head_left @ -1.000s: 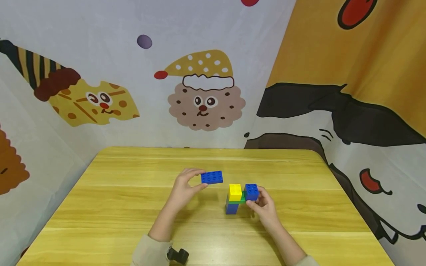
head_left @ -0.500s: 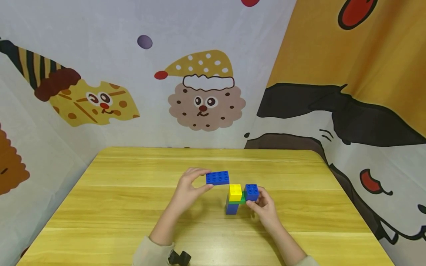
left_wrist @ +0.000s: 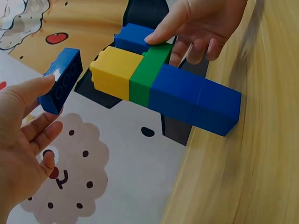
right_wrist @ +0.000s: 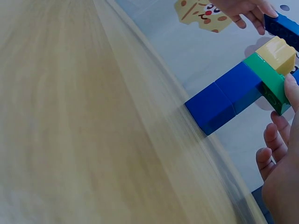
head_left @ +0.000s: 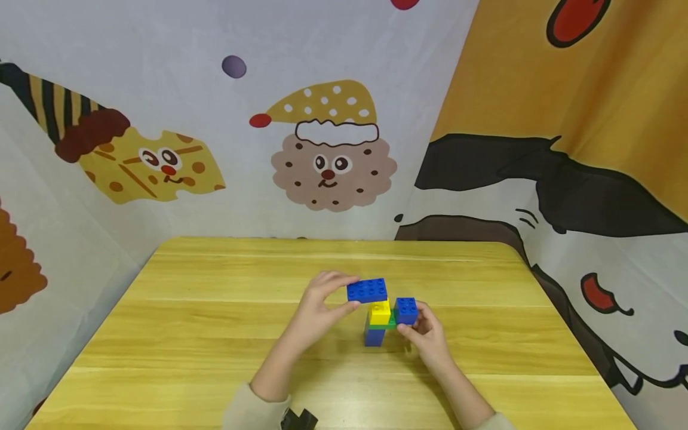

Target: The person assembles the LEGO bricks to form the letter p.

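Observation:
My left hand (head_left: 314, 307) pinches a long blue building brick (head_left: 367, 291) between thumb and fingers, studs up. In the left wrist view a gap separates this brick from the yellow brick (left_wrist: 114, 70) below it. The stack stands upright on the table: two blue bricks (left_wrist: 196, 99) at the bottom, a green brick (left_wrist: 150, 72) across them, then the yellow one. On the green brick's overhanging right end sits a small blue brick (head_left: 406, 310). My right hand (head_left: 430, 340) holds it, thumb at the near side by the green edge, with fingertips behind partly hidden.
The wooden table (head_left: 188, 322) reaches to a cloth backdrop (head_left: 204, 119) printed with cartoon figures behind it. A black device (head_left: 298, 419) is at the left sleeve.
The left hand has carried the long blue brick rightward, from left of the stack to over the yellow brick. The right hand and the stack have stayed in place.

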`<state>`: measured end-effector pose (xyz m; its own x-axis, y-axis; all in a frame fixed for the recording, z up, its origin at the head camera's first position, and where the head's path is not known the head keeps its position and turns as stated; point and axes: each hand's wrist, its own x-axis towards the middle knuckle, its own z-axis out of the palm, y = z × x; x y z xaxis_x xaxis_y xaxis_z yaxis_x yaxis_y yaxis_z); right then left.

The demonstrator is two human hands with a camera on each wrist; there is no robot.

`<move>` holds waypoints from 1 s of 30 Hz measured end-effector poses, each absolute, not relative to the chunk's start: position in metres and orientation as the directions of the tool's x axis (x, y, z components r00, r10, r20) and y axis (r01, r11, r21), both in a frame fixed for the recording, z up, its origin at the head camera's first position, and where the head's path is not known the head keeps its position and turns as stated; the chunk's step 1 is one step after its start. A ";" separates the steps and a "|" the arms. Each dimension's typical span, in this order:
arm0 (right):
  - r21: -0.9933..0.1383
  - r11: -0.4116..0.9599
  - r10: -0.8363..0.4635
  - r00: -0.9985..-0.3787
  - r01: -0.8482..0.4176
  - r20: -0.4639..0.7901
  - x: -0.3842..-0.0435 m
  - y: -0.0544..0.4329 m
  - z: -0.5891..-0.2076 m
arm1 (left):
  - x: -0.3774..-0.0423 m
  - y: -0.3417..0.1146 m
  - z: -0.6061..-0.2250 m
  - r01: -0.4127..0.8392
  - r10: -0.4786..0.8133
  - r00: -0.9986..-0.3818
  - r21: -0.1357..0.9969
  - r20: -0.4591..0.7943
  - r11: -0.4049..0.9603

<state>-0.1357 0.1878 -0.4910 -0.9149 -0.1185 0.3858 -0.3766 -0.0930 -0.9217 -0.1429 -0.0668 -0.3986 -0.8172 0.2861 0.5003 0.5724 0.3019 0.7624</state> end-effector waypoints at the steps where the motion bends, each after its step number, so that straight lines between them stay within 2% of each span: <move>1: -0.920 -0.096 -0.118 -0.914 -0.380 0.389 -0.136 0.188 -0.491 | -0.143 -0.066 -0.399 0.580 0.292 -0.812 0.757 0.505 0.303; 17: -0.925 -0.083 -0.122 -0.918 -0.370 0.378 -0.136 0.188 -0.492 | -0.143 -0.044 -0.396 0.625 0.336 -0.773 0.739 0.538 0.252; 30: -0.914 -0.107 -0.122 -0.907 -0.392 0.404 -0.137 0.188 -0.494 | -0.145 -0.033 -0.400 0.617 0.365 -0.776 0.740 0.515 0.267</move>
<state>-0.1368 0.1879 -0.4937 -0.9068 -0.1217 0.4035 -0.3922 -0.1070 -0.9136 -0.1448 -0.0334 -0.4004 -0.7756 0.3646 0.5152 0.6172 0.2671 0.7401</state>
